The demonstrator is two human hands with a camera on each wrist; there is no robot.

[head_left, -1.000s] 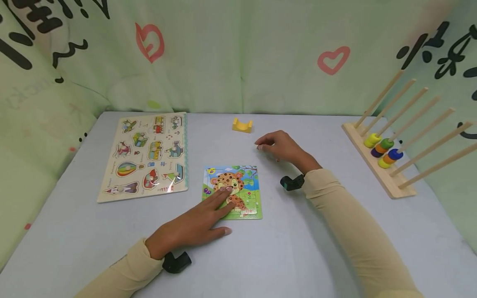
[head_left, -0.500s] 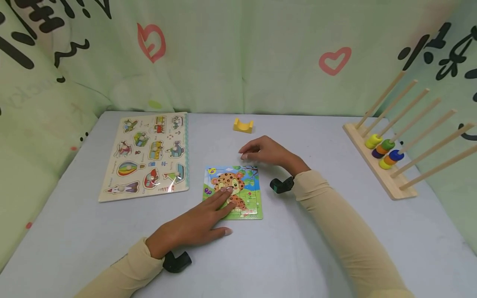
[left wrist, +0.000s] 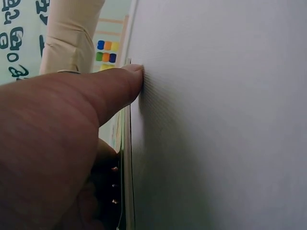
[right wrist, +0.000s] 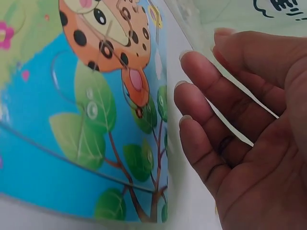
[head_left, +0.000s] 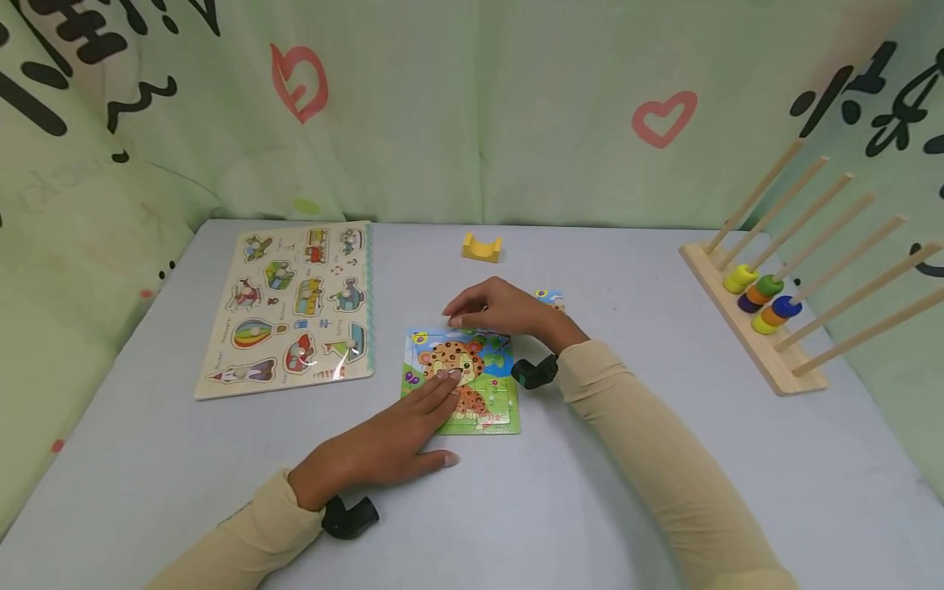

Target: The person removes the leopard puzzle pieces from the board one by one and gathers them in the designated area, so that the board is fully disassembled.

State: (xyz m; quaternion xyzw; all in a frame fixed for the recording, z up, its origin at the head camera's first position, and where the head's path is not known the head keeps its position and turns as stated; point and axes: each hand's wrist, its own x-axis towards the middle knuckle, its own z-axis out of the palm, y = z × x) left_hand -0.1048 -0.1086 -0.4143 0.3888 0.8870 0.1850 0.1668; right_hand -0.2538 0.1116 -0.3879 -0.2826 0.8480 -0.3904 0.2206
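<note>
A square jigsaw puzzle [head_left: 497, 401] with a cartoon leopard lies on the table. My left hand [head_left: 383, 447] rests on its lower left part, fingers straight and thumb on the table beside it; in the left wrist view the thumb [left wrist: 115, 88] touches the white surface. My right hand [head_left: 501, 307] hovers just beyond the puzzle's far edge. In the right wrist view its loosely bent fingers [right wrist: 201, 105] hold nothing and stand apart from the puzzle [right wrist: 96, 110]. A small blue puzzle piece [head_left: 549, 297] lies behind my right wrist, partly hidden by it.
A wooden peg board with vehicle pictures [head_left: 288, 311] lies at left. A yellow curved block [head_left: 482, 248] sits near the back edge. At right stands a wooden rack [head_left: 760, 319] with tall slanting pegs and coloured rings. Green curtains [head_left: 472, 115] hang behind the table.
My right hand has moved left along the puzzle's far edge, and the small blue piece has come into sight behind it. The left hand has stayed on the puzzle.
</note>
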